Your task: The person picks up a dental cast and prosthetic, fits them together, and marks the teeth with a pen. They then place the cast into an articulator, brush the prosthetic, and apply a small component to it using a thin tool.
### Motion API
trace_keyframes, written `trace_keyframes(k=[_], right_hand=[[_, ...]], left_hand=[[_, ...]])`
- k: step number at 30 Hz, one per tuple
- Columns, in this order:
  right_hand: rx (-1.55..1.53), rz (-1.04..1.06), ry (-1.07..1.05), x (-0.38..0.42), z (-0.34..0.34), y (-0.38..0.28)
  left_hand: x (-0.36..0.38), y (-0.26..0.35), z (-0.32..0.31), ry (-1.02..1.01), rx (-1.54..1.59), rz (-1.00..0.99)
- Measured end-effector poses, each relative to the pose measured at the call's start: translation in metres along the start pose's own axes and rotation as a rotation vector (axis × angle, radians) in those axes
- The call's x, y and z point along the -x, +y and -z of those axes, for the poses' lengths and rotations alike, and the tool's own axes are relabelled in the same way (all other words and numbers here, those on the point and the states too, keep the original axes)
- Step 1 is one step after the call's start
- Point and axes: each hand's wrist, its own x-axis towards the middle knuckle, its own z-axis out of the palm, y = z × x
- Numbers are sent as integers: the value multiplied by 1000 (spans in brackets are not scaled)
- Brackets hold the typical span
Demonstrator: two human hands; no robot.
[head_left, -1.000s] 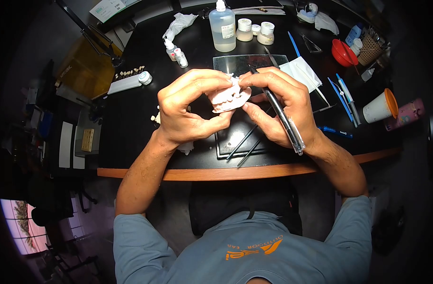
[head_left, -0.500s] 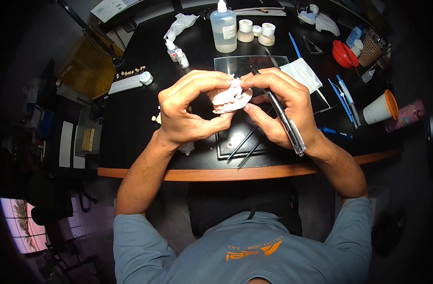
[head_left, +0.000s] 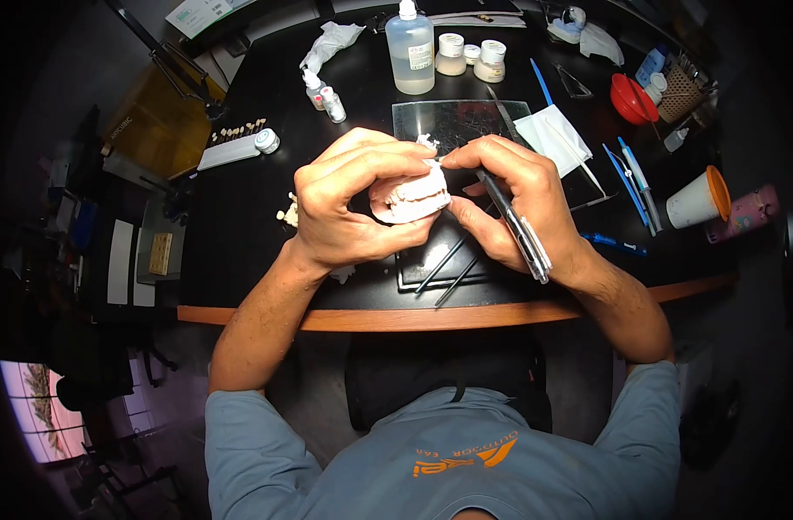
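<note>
Dental model [head_left: 411, 198], pale pink-white, held raised over the desk [head_left: 266, 264], over the left edge of the dark plate [head_left: 431, 260] and well in from the desk's wood-trimmed near edge. Long axis runs roughly left to right across the view, right end tipped slightly toward the far edge; the line between the two tooth rows follows it. Left hand [head_left: 349, 201]: curved in a partly open C, fingertips on the model's far side, thumb under its near side, firm hold. Right hand [head_left: 522, 199]: half curled, thumb tip at the model's right end, index fingertip by its far right; a black pen [head_left: 517, 224] is lodged in this hand, lying slantwise, clear end toward the desk's near right. Small white piece [head_left: 427, 140] shows just beyond the left fingertips; whether it joins the model, cannot tell. Writing: amber case [head_left: 158, 117] beyond the desk's left edge reads "ANYCUBIC", set on a slant. Shirt [head_left: 448, 459] carries an orange logo with "OUTDOOR", upside down in view; rest of the logo not read with certainty. Large clear bottle [head_left: 411, 61] near the desk's far edge has a label, as does a lidded jar [head_left: 491, 62] to its right; print too small to read.
</note>
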Motion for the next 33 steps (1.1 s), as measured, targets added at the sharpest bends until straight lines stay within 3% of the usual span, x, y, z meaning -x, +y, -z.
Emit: trace_keyframes(k=[9,14,21,33], right_hand=[[-8,-57,-35,0,1,-3],[-14,15,-3,-4,3,-11],[7,204,45,0,1,-2],[-239,28,14,-39,-13,-25]], left_hand=[[-3,1,3,-17,-47,-39],[4,3,8,-10,173,207],[3,-1,5,-14,488,247],[-3,-10,27,121,514,315]])
